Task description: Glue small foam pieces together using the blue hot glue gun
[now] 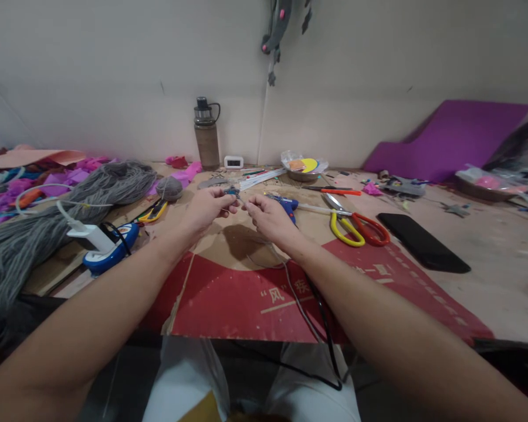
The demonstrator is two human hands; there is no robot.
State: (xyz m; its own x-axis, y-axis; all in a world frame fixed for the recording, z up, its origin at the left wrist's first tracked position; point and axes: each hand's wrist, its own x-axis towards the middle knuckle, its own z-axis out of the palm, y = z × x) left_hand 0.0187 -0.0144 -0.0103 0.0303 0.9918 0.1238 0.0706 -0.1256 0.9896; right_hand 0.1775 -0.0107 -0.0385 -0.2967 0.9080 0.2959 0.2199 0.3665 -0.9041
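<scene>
My left hand [213, 206] and my right hand [270, 217] meet over the cardboard, fingertips almost touching. Both are closed in a pinch. A small blue-grey piece [232, 191] shows at the left fingertips, its kind too small to tell. Between the hands a thin light strand [242, 201] runs to the right fingertips. Below my right hand, grey yarn [289, 275] trails over the cardboard's red print toward my lap. A blue glue gun [288, 206] lies just behind my right hand, partly hidden by it.
Scissors [354, 225] with yellow and red handles and a black phone [422, 241] lie right. At left are a grey yarn skein [110, 184], a yarn ball [169, 188] and a blue power strip [110, 258]. A bottle [207, 140] stands at the wall.
</scene>
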